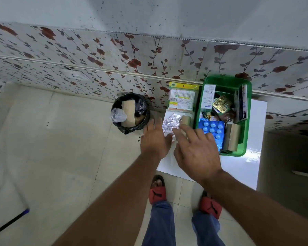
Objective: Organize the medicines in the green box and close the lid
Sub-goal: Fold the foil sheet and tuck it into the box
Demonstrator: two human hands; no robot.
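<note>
Green box (247, 121) sits lidless on white table (242, 167), part-filled. Left hand (154, 139) and right hand (196, 150), spread and empty, are held over silver blister strips (170, 125) beside it; these are judged next to be lifted in.

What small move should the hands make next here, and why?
Probably close the left hand on the silver foil strips and carry them to the green box. Both hands are open and empty, the right hand beside it, and the strips lie outside the box on the white surface.
</note>
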